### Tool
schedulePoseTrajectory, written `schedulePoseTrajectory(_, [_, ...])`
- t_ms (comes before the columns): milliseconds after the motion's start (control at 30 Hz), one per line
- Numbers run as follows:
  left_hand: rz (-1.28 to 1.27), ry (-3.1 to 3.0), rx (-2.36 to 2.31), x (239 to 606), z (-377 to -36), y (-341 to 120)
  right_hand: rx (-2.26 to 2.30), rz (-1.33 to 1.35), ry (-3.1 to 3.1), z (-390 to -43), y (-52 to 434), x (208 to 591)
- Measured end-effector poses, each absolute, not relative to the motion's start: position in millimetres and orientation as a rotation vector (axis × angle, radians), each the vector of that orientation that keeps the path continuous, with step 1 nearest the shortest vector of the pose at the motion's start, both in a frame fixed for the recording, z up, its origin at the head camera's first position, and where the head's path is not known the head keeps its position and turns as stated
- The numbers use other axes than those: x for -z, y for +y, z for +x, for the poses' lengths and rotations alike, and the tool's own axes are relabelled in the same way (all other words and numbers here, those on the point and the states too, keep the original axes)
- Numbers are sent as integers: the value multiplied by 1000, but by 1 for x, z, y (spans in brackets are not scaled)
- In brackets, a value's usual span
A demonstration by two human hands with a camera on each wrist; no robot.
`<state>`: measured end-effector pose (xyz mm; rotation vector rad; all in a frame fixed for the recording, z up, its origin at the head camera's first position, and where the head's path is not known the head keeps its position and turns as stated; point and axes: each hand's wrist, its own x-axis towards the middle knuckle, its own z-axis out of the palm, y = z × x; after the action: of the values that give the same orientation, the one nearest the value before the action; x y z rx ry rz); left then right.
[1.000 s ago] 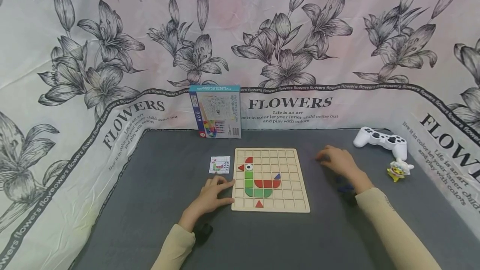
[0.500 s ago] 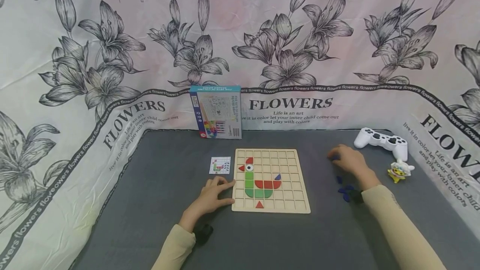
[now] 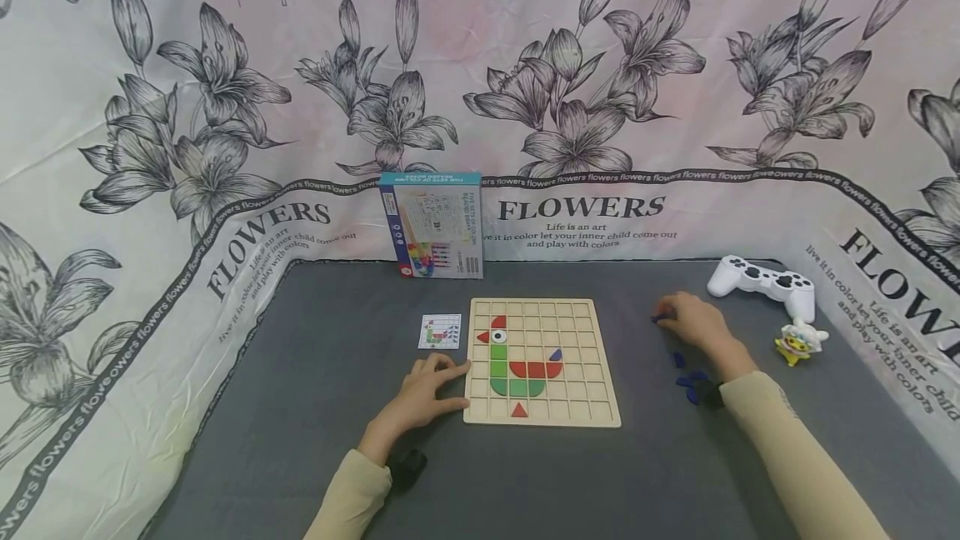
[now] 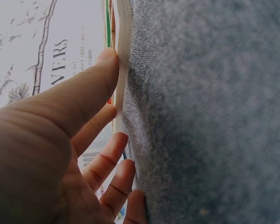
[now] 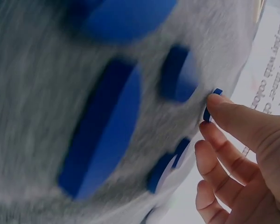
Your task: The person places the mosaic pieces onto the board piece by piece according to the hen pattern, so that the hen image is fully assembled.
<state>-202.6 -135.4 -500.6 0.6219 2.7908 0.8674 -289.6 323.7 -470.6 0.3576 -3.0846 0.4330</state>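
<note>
I see the grey desk walled by flowered cloth, with open felt all around the wooden grid board at its middle. My left hand rests flat against the board's left edge, fingers nearly straight and touching the rim, holding nothing. My right hand is well to the right of the board, fingers curled down onto a small blue piece, which the right wrist view shows pinched at my fingertips, on edge against the felt. The piece lies at the hand's board-facing side; bare felt separates it from the board's right edge. More loose blue pieces lie just nearer me, beside my wrist. The white controller and a small duck toy sit farther right, close to the cloth.
</note>
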Motion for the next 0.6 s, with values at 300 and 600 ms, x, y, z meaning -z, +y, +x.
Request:
schedulePoseTrajectory(300, [621,2785,-875,501,-203,-136,-445,389,-3055,-286,295,471])
schedulePoseTrajectory(600, [620,2782,-877,500,-203,-136,-442,497,-2999,-280,266,473])
